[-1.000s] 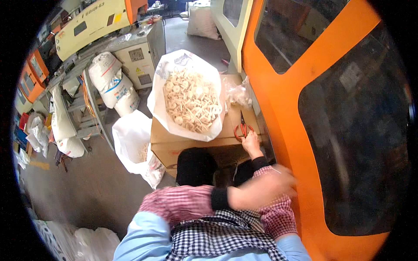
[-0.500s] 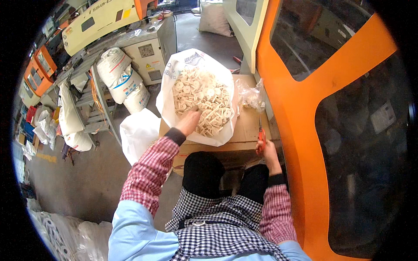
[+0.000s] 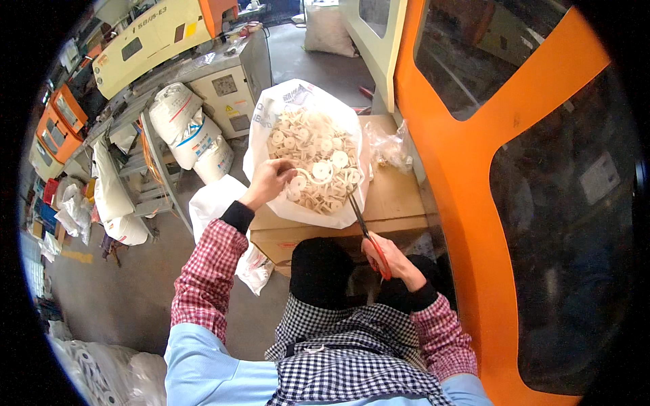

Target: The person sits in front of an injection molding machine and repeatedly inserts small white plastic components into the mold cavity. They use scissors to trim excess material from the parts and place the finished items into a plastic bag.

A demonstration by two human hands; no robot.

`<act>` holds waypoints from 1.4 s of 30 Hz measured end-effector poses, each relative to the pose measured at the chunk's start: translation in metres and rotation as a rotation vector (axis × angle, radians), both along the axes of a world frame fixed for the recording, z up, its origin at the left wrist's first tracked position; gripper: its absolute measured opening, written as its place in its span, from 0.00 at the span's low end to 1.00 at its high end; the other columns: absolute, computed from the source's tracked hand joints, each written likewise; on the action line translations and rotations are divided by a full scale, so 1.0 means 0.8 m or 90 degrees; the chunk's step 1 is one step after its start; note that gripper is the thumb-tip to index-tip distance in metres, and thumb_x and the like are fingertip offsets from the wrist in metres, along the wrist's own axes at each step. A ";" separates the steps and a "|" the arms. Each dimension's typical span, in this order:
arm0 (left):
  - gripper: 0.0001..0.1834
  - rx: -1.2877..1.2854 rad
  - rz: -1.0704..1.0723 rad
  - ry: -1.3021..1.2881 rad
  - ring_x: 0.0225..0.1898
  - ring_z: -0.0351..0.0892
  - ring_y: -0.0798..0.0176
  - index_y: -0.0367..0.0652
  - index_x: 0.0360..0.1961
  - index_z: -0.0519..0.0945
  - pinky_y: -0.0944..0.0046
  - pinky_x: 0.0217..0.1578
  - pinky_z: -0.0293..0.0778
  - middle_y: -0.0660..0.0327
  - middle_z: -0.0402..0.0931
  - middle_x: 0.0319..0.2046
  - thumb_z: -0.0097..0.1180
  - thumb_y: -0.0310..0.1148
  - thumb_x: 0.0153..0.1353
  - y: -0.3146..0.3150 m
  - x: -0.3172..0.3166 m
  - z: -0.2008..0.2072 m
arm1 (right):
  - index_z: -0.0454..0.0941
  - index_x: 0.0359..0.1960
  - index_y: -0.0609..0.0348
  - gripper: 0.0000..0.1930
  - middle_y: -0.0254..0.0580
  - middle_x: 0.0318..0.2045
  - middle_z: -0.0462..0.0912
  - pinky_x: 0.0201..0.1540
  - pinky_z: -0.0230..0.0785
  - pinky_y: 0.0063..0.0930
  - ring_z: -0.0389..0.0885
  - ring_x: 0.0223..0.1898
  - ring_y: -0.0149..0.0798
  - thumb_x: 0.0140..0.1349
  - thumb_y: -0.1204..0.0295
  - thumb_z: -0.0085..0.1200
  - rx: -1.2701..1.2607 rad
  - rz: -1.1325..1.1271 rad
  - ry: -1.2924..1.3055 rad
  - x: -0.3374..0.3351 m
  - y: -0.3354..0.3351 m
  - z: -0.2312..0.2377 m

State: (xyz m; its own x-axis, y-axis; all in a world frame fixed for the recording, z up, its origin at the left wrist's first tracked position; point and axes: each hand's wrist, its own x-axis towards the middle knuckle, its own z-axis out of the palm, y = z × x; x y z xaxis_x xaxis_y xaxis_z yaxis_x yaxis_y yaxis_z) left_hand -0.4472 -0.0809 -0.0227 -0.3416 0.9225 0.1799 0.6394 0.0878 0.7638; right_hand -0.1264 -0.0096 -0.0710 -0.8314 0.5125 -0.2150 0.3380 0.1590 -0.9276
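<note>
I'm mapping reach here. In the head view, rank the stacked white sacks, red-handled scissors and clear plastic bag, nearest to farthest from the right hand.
1. Red-handled scissors: in the right hand.
2. Clear plastic bag: ahead, on the cardboard box.
3. Stacked white sacks: farther, left.

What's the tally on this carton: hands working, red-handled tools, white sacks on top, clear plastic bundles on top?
Hands: 2
Red-handled tool: 1
White sack on the carton: 1
Clear plastic bundle: 1
Total: 5
</note>
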 end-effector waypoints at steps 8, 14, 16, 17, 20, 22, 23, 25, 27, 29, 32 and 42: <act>0.12 0.001 0.000 -0.110 0.20 0.64 0.76 0.33 0.33 0.78 0.73 0.20 0.63 0.66 0.71 0.18 0.55 0.34 0.58 -0.030 0.019 0.012 | 0.69 0.26 0.52 0.19 0.24 0.13 0.62 0.15 0.52 0.19 0.60 0.14 0.22 0.62 0.50 0.44 -0.120 0.058 0.110 -0.067 0.045 0.000; 0.12 0.015 0.009 -0.073 0.20 0.65 0.75 0.32 0.32 0.78 0.72 0.21 0.64 0.65 0.72 0.18 0.55 0.34 0.58 -0.025 0.018 0.000 | 0.68 0.22 0.49 0.17 0.24 0.11 0.64 0.10 0.48 0.20 0.60 0.09 0.22 0.61 0.52 0.47 -0.222 0.026 0.163 -0.067 0.046 0.011; 0.12 0.011 0.014 -0.056 0.20 0.65 0.75 0.31 0.31 0.78 0.72 0.21 0.64 0.64 0.72 0.18 0.55 0.33 0.58 -0.023 0.019 -0.002 | 0.68 0.21 0.49 0.18 0.24 0.11 0.64 0.11 0.48 0.20 0.60 0.09 0.23 0.61 0.52 0.47 -0.248 0.022 0.131 -0.064 0.045 0.020; 0.12 0.009 0.016 -0.047 0.20 0.65 0.75 0.31 0.31 0.78 0.72 0.21 0.64 0.64 0.72 0.18 0.55 0.33 0.58 -0.021 0.020 -0.003 | 0.68 0.21 0.50 0.18 0.24 0.11 0.64 0.11 0.48 0.19 0.60 0.10 0.22 0.61 0.52 0.47 -0.230 0.012 0.138 -0.064 0.046 0.017; 0.12 0.029 0.024 -0.051 0.20 0.66 0.75 0.30 0.30 0.78 0.72 0.21 0.64 0.64 0.72 0.18 0.55 0.32 0.58 -0.016 0.013 -0.014 | 0.68 0.19 0.53 0.19 0.26 0.10 0.65 0.12 0.52 0.19 0.62 0.10 0.23 0.62 0.54 0.46 -0.167 -0.007 0.132 -0.064 0.049 0.020; 0.12 0.027 0.034 -0.067 0.21 0.66 0.75 0.30 0.30 0.78 0.71 0.21 0.64 0.64 0.72 0.18 0.55 0.32 0.57 -0.016 0.012 -0.013 | 0.69 0.17 0.60 0.23 0.31 0.07 0.66 0.13 0.58 0.19 0.66 0.09 0.24 0.63 0.55 0.44 -0.121 -0.016 0.096 -0.061 0.042 0.038; 0.12 0.026 0.040 -0.074 0.21 0.66 0.74 0.30 0.30 0.78 0.71 0.21 0.64 0.64 0.73 0.18 0.55 0.32 0.57 -0.015 0.011 -0.013 | 0.69 0.17 0.60 0.24 0.32 0.07 0.67 0.13 0.58 0.19 0.67 0.09 0.25 0.63 0.54 0.43 -0.107 -0.007 0.094 -0.061 0.040 0.036; 0.11 0.024 0.037 -0.074 0.21 0.66 0.74 0.30 0.31 0.78 0.71 0.21 0.64 0.64 0.73 0.18 0.55 0.31 0.58 -0.015 0.014 -0.008 | 0.69 0.17 0.61 0.25 0.32 0.07 0.67 0.12 0.58 0.18 0.67 0.09 0.25 0.63 0.52 0.41 -0.084 0.005 0.088 -0.056 0.034 0.032; 0.11 0.019 0.034 -0.066 0.21 0.66 0.74 0.30 0.31 0.78 0.71 0.22 0.64 0.64 0.73 0.18 0.55 0.31 0.58 -0.015 0.016 -0.004 | 0.69 0.17 0.61 0.27 0.33 0.07 0.67 0.13 0.59 0.18 0.68 0.09 0.26 0.63 0.49 0.40 -0.002 0.046 0.024 -0.057 0.036 0.041; 0.11 0.011 0.030 -0.050 0.21 0.66 0.74 0.30 0.31 0.78 0.71 0.22 0.65 0.63 0.74 0.19 0.55 0.31 0.58 -0.017 0.017 -0.002 | 0.69 0.17 0.62 0.29 0.33 0.07 0.67 0.13 0.59 0.19 0.68 0.09 0.27 0.63 0.47 0.39 0.048 0.069 -0.002 -0.060 0.039 0.046; 0.11 0.038 0.010 -0.026 0.21 0.67 0.74 0.30 0.31 0.78 0.71 0.23 0.65 0.63 0.75 0.19 0.55 0.31 0.58 -0.013 0.016 -0.008 | 0.69 0.15 0.62 0.32 0.34 0.07 0.67 0.13 0.60 0.20 0.69 0.09 0.29 0.61 0.44 0.38 0.071 0.069 0.007 -0.065 0.042 0.045; 0.11 0.025 0.027 -0.029 0.21 0.69 0.73 0.31 0.31 0.79 0.70 0.23 0.66 0.61 0.76 0.19 0.55 0.31 0.57 -0.012 0.026 0.005 | 0.70 0.13 0.63 0.33 0.34 0.08 0.68 0.16 0.62 0.22 0.70 0.12 0.27 0.57 0.41 0.44 0.071 0.010 -0.060 -0.069 0.042 0.056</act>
State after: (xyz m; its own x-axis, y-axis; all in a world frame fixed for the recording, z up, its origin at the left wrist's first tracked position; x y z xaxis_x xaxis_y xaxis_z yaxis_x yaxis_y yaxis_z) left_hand -0.4262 -0.0903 -0.0191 -0.3884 0.8998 0.1987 0.6007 0.0837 0.7951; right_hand -0.1813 0.0238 -0.0263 -0.8179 0.5249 -0.2357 0.4201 0.2647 -0.8680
